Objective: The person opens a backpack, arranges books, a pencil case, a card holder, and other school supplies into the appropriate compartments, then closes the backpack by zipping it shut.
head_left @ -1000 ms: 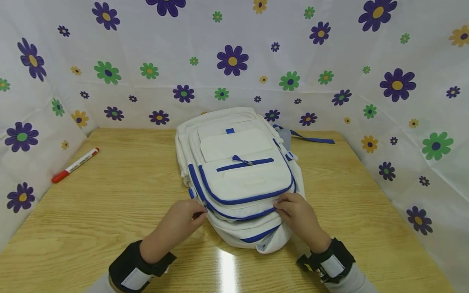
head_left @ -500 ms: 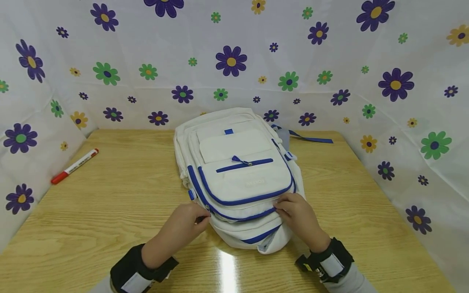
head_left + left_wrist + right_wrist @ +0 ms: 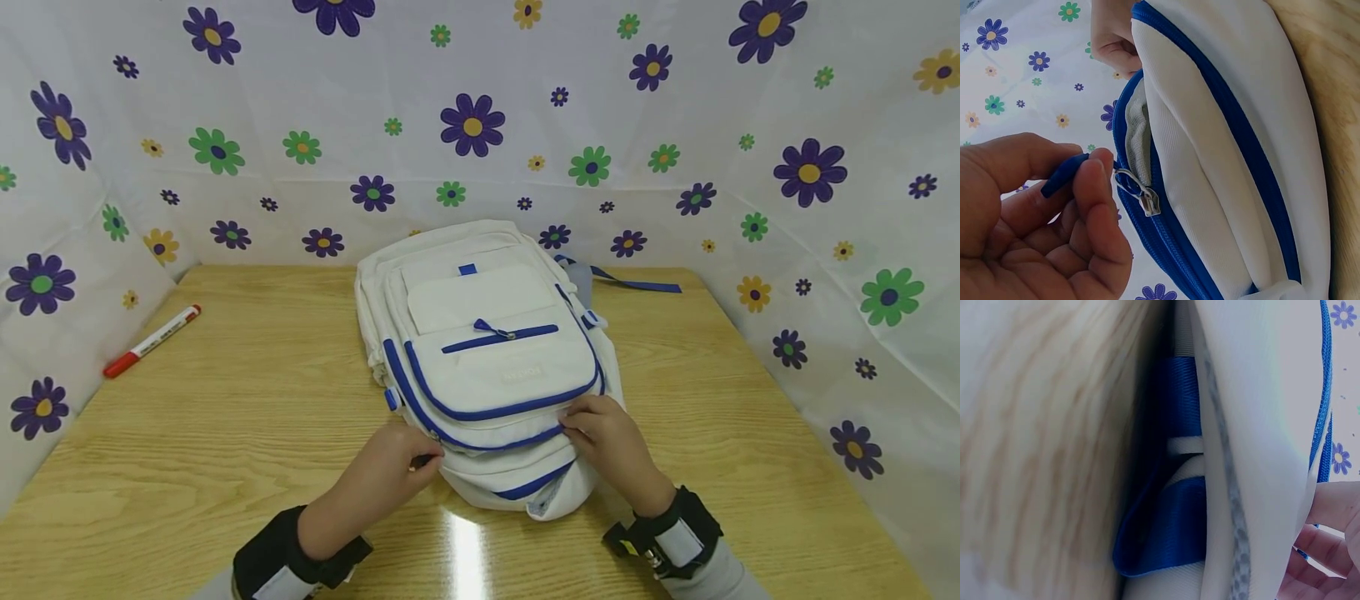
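Observation:
A white backpack (image 3: 487, 300) with blue zippers lies on the table, its front facing up. My left hand (image 3: 393, 467) is at the bag's lower left edge. In the left wrist view its thumb and finger pinch a blue zipper pull (image 3: 1066, 175), joined by a metal ring to the slider (image 3: 1149, 203). Above the slider the zipper gapes and shows grey lining (image 3: 1138, 134); below it the teeth are joined. On the lower right, my right hand (image 3: 607, 442) grips the bag's edge beside the blue zipper band; its fingertips are partly hidden.
A red-capped white marker (image 3: 153, 342) lies on the wooden table (image 3: 247, 392) at the left. One blue strap (image 3: 637, 285) trails from the bag at the back right. A flowered cloth (image 3: 300, 192) hangs behind and at both sides.
My left hand has moved right and slightly toward me along the bag's lower edge, drawing the zipper slider with it. The right hand keeps its hold in the same place.

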A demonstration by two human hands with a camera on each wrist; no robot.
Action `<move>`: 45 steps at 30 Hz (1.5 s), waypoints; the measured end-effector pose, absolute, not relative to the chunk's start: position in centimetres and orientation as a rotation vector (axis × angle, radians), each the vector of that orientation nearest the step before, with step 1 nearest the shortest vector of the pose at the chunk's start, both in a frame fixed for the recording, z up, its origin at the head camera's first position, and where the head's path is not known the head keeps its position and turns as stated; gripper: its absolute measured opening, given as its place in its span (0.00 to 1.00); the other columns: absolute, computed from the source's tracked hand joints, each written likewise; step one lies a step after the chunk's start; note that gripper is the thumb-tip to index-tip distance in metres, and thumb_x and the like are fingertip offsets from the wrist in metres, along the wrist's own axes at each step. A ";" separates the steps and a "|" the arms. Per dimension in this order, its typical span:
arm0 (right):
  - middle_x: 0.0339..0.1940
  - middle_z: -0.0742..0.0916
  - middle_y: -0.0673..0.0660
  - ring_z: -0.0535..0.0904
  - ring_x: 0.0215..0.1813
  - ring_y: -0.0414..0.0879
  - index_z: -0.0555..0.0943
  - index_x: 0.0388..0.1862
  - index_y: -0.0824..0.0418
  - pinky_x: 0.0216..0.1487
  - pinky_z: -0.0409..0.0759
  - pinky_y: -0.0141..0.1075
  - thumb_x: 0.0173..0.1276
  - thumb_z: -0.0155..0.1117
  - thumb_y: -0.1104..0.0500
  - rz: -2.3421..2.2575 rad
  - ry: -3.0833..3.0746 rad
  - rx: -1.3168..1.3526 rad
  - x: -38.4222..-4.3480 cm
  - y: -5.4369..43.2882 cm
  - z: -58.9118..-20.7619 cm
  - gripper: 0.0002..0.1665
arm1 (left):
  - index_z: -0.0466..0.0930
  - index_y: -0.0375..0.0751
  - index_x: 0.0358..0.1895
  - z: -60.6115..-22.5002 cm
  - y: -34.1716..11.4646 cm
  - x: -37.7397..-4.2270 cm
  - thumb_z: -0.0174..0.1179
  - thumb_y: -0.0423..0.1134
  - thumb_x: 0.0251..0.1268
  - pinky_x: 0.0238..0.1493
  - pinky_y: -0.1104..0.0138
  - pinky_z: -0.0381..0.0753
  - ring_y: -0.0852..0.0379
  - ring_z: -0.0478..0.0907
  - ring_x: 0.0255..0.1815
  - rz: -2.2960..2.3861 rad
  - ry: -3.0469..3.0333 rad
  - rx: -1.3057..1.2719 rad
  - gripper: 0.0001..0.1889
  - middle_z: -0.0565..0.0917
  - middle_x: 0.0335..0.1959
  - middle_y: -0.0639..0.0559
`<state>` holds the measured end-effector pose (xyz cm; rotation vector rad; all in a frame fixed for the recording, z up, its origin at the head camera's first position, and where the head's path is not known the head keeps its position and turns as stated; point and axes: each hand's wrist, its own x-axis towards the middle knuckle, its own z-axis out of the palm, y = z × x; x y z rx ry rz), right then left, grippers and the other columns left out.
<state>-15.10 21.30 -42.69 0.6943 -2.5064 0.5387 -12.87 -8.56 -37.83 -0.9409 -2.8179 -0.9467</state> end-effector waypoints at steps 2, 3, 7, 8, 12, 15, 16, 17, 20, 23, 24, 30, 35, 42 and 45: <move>0.36 0.88 0.57 0.83 0.42 0.52 0.90 0.33 0.68 0.46 0.86 0.41 0.51 0.78 0.74 0.548 -2.503 0.694 -15.1 21.2 -42.7 0.09 | 0.90 0.34 0.32 -37.8 -8.5 -12.8 0.66 0.27 0.62 0.28 0.76 0.75 0.72 0.72 0.25 -0.971 -2.816 -0.945 0.05 0.86 0.24 0.54; 0.36 0.87 0.57 0.83 0.42 0.51 0.90 0.32 0.68 0.46 0.86 0.41 0.51 0.78 0.74 0.548 -2.497 0.697 -15.1 21.2 -42.7 0.09 | 0.90 0.34 0.32 -37.8 -8.5 -12.7 0.66 0.27 0.62 0.28 0.76 0.76 0.72 0.73 0.25 -0.982 -2.817 -0.949 0.05 0.87 0.24 0.53; 0.35 0.87 0.57 0.83 0.41 0.51 0.90 0.31 0.68 0.44 0.86 0.41 0.49 0.79 0.75 0.547 -2.440 0.735 -15.2 21.3 -42.8 0.10 | 0.91 0.35 0.35 -37.7 -8.8 -12.7 0.66 0.29 0.64 0.29 0.75 0.77 0.71 0.75 0.28 -1.051 -2.850 -0.926 0.04 0.88 0.27 0.53; 0.35 0.87 0.57 0.83 0.41 0.51 0.90 0.31 0.67 0.44 0.86 0.41 0.48 0.80 0.75 0.542 -2.422 0.749 -15.2 21.3 -42.9 0.11 | 0.90 0.35 0.36 -37.7 -8.9 -12.7 0.66 0.30 0.65 0.29 0.75 0.78 0.70 0.75 0.28 -1.060 -2.860 -0.917 0.04 0.88 0.28 0.53; 0.36 0.87 0.56 0.84 0.41 0.50 0.88 0.31 0.65 0.44 0.86 0.41 0.45 0.83 0.70 0.533 -2.374 0.839 -15.2 21.3 -42.6 0.14 | 0.90 0.36 0.37 -37.4 -9.5 -12.9 0.66 0.31 0.65 0.30 0.74 0.79 0.69 0.76 0.29 -1.056 -2.863 -0.860 0.04 0.88 0.30 0.53; 0.37 0.87 0.55 0.84 0.41 0.49 0.87 0.34 0.62 0.44 0.86 0.40 0.45 0.85 0.65 0.529 -2.371 0.955 -14.9 20.7 -41.9 0.16 | 0.90 0.36 0.36 -36.9 -9.8 -12.9 0.67 0.29 0.64 0.30 0.74 0.78 0.69 0.75 0.29 -1.023 -2.836 -0.825 0.03 0.88 0.29 0.53; 0.37 0.87 0.55 0.84 0.41 0.48 0.87 0.35 0.62 0.45 0.85 0.40 0.47 0.85 0.63 0.525 -2.386 0.995 -14.8 20.4 -41.6 0.17 | 0.90 0.36 0.35 -36.7 -10.0 -12.9 0.67 0.29 0.63 0.29 0.74 0.78 0.69 0.74 0.28 -1.011 -2.833 -0.813 0.03 0.87 0.28 0.53; 0.37 0.87 0.54 0.83 0.41 0.48 0.86 0.35 0.61 0.45 0.85 0.39 0.48 0.85 0.62 0.519 -2.395 1.036 -14.7 19.9 -41.4 0.17 | 0.90 0.35 0.35 -36.6 -10.2 -12.9 0.66 0.29 0.63 0.28 0.74 0.76 0.69 0.73 0.27 -1.000 -2.837 -0.801 0.03 0.87 0.27 0.54; 0.34 0.86 0.52 0.82 0.38 0.45 0.85 0.35 0.60 0.42 0.84 0.36 0.51 0.84 0.60 0.486 -2.396 1.141 -14.9 18.4 -40.8 0.16 | 0.90 0.35 0.34 -36.3 -10.5 -13.0 0.66 0.28 0.63 0.27 0.74 0.74 0.68 0.71 0.26 -0.987 -2.858 -0.747 0.03 0.85 0.26 0.54; 0.31 0.84 0.51 0.80 0.34 0.43 0.83 0.33 0.60 0.38 0.81 0.32 0.51 0.84 0.60 0.448 -2.373 1.202 -15.1 17.2 -40.4 0.16 | 0.89 0.35 0.33 -36.2 -10.7 -13.1 0.66 0.28 0.63 0.25 0.74 0.71 0.67 0.70 0.25 -0.980 -2.876 -0.707 0.04 0.84 0.24 0.55; 0.30 0.83 0.51 0.78 0.32 0.42 0.83 0.32 0.59 0.36 0.79 0.31 0.51 0.84 0.61 0.434 -2.366 1.209 -15.2 16.8 -40.3 0.15 | 0.89 0.35 0.32 -36.2 -10.8 -13.1 0.66 0.28 0.63 0.25 0.74 0.71 0.66 0.69 0.24 -0.977 -2.882 -0.696 0.04 0.83 0.24 0.55; 0.26 0.80 0.49 0.75 0.29 0.40 0.80 0.28 0.58 0.32 0.76 0.29 0.52 0.81 0.64 0.361 -2.415 1.158 -15.0 15.7 -40.2 0.14 | 0.89 0.34 0.32 -35.8 -11.2 -13.2 0.65 0.27 0.61 0.24 0.74 0.70 0.65 0.69 0.23 -0.934 -2.932 -0.682 0.04 0.84 0.24 0.54; 0.25 0.80 0.49 0.72 0.28 0.39 0.80 0.28 0.59 0.31 0.75 0.28 0.54 0.77 0.68 0.373 -2.473 1.083 -14.8 15.4 -40.2 0.12 | 0.89 0.36 0.32 -35.6 -11.4 -13.2 0.64 0.27 0.60 0.22 0.74 0.67 0.65 0.67 0.22 -0.935 -2.979 -0.706 0.05 0.81 0.23 0.56; 0.22 0.79 0.49 0.70 0.27 0.37 0.80 0.27 0.60 0.28 0.72 0.25 0.53 0.75 0.72 0.464 -2.495 0.990 -14.9 15.1 -40.2 0.12 | 0.87 0.39 0.29 -35.6 -11.8 -13.4 0.63 0.27 0.59 0.23 0.74 0.65 0.66 0.67 0.22 -0.958 -3.026 -0.744 0.05 0.79 0.23 0.58; 0.22 0.79 0.50 0.71 0.26 0.37 0.79 0.27 0.60 0.28 0.72 0.26 0.52 0.76 0.72 0.488 -2.486 0.954 -15.0 15.0 -40.3 0.13 | 0.87 0.38 0.30 -35.5 -12.1 -13.6 0.64 0.27 0.59 0.23 0.74 0.67 0.66 0.68 0.23 -1.006 -3.034 -0.784 0.04 0.81 0.24 0.57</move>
